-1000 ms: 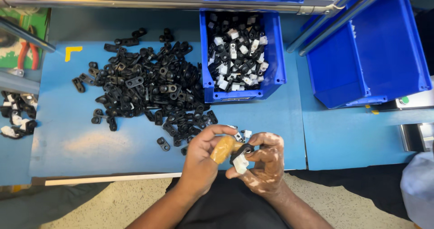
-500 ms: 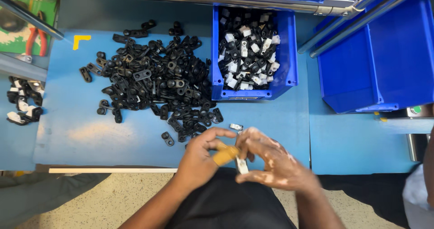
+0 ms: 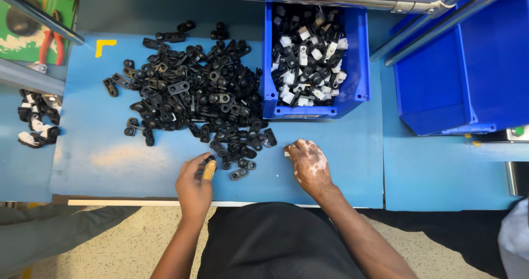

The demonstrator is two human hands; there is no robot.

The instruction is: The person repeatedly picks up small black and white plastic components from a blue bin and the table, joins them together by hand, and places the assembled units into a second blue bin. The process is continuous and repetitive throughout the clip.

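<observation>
Blue matting covers the workbench [image 3: 341, 163], the largest surface in view. Two open bins [image 3: 468, 80] of the same blue stand at the right, and a smaller blue bin [image 3: 361, 64] at centre holds assembled black-and-white parts [image 3: 308, 58].

A loose heap of black plastic clips [image 3: 193, 97] spreads left of that bin. Its near edge reaches almost to the hands. A small separate cluster of parts [image 3: 36, 122] lies at the far left edge, and red-handled pliers [image 3: 47, 47] rest on a green mat beyond it.

The left hand [image 3: 194, 186] lies at the near fringe of the heap. Its fingers are curled together around a short tan tool [image 3: 209, 170], with the tip among the nearest clips. Whether a clip is also pinched there cannot be told.

The right hand [image 3: 308, 163] rests palm down on the matting, fingers loosely together, with a small white piece [image 3: 287, 154] at the fingertips. Whether it is gripped or only touched cannot be told.

Probable faults:
- The white piece is small and lies on bare matting. A sideways brush of the fingertips could send it off the near edge.
- The heap is loose. A wrist dragged through its fringe could scatter clips toward the bench edge.
- The tan tool occupies the left fingers, so a clip picked beside it is likely to be held weakly and dropped.
</observation>
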